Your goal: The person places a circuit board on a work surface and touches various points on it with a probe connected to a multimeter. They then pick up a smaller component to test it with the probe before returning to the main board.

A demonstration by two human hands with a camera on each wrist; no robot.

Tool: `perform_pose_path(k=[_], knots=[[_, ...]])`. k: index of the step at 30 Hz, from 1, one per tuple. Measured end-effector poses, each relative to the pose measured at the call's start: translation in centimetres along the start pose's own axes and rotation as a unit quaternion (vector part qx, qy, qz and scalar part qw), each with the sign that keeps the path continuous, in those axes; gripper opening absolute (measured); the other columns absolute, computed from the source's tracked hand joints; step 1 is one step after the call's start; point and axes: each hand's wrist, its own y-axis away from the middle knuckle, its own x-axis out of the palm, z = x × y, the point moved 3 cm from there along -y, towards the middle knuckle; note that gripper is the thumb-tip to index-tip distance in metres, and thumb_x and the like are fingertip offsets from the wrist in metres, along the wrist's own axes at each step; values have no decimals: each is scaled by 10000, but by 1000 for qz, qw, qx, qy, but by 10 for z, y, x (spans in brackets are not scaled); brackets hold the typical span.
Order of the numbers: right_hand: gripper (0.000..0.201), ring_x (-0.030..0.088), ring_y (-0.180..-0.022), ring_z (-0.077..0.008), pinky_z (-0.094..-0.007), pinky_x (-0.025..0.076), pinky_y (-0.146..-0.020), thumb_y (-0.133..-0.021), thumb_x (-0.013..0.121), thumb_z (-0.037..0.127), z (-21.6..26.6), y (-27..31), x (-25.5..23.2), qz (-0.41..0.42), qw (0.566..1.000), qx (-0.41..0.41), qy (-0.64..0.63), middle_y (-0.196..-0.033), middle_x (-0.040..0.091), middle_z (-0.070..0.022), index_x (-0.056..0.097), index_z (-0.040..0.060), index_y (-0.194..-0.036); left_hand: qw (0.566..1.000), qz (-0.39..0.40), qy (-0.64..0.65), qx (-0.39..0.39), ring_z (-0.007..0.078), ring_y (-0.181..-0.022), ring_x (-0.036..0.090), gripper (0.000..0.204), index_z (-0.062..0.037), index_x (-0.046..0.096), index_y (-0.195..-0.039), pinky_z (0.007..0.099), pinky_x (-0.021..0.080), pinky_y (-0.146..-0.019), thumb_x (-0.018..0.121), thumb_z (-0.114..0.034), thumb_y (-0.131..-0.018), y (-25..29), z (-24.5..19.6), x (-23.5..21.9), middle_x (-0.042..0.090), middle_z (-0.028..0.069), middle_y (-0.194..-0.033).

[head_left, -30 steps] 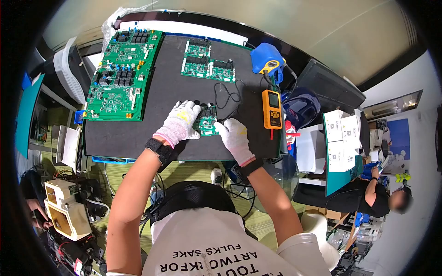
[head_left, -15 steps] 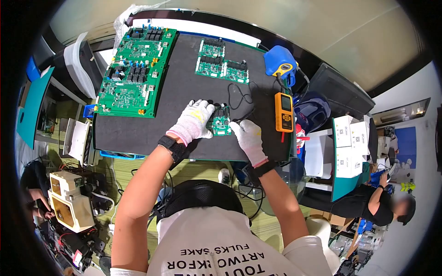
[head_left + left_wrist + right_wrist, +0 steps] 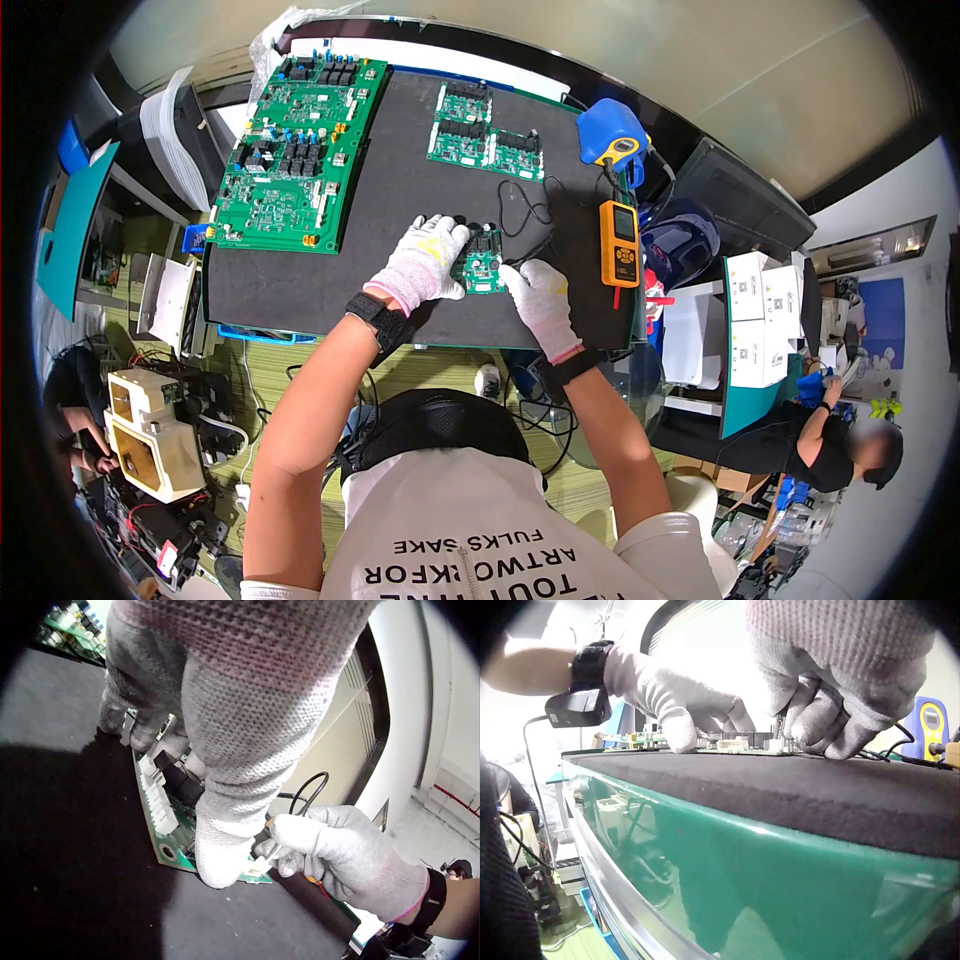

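Observation:
A small green circuit board (image 3: 482,268) lies flat on the dark mat. My gloved left hand (image 3: 425,262) grips it from the left; the thumb presses the near corner and the fingers reach over the far side, past white and black connectors (image 3: 159,804). At the board's right edge, my gloved right hand (image 3: 540,300) pinches a thin metal-looking piece (image 3: 780,722) between thumb and forefinger. Its tip meets a white connector at the board's edge in the left wrist view. I cannot tell what kind of piece it is. Behind that hand runs a thin black cable (image 3: 520,215).
A large green circuit board (image 3: 290,155) lies at the left. Several small boards (image 3: 465,142) stand together at the back. To the right are an orange handheld meter (image 3: 619,245) and a blue and yellow device (image 3: 612,135). Another person (image 3: 820,440) is at the far right.
The head view has swung, so the bench appears shifted to the right. Both hands keep their places at the small board.

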Motion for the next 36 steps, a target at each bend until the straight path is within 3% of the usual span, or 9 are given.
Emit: perform_pose_path(k=[6,8,27,29,36], knots=[[337,512,-582,-354,-443,381,-547,-781,651,246,3,1,2,-28,999,-22,25,-596,505,-169,514,2,-592,1000,-10,1,2,291,-1129,476,714,-79,504,-1132,447,340,-1002,810,-344,-545,1,0,1,523,122,-1091],[321,510,-465,-236,-357,387,-463,-748,719,172,0,0,3,-50,996,-61,31,-538,524,-128,517,-1,-569,1000,-14,2,4,292,-1129,476,715,-80,504,-1131,447,341,-1001,811,-345,-543,1,-1,-1,522,122,-1092],[352,459,-449,-236,-365,360,-452,-748,719,174,2,-1,-1,-27,998,-58,16,-521,480,-136,486,-8,-557,1000,-8,5,0,300,-1129,475,728,-77,496,-1141,451,335,-1009,808,-335,-536,0,1,2,519,128,-1094],[362,486,-551,-351,-438,368,-531,-775,661,241,2,-1,-1,4,1000,-10,-2,-571,473,-170,485,1,-570,1000,-5,4,-1,300,-1128,476,727,-77,495,-1141,450,335,-1010,809,-333,-537,-1,1,3,519,128,-1093],[360,490,-556,-350,-440,369,-534,-772,663,249,1,-1,0,2,1000,-17,15,-573,478,-172,494,3,-570,1000,-4,3,-1,296,-1134,474,725,-79,496,-1145,450,338,-1008,807,-338,-543,1,0,1,521,128,-1098]])
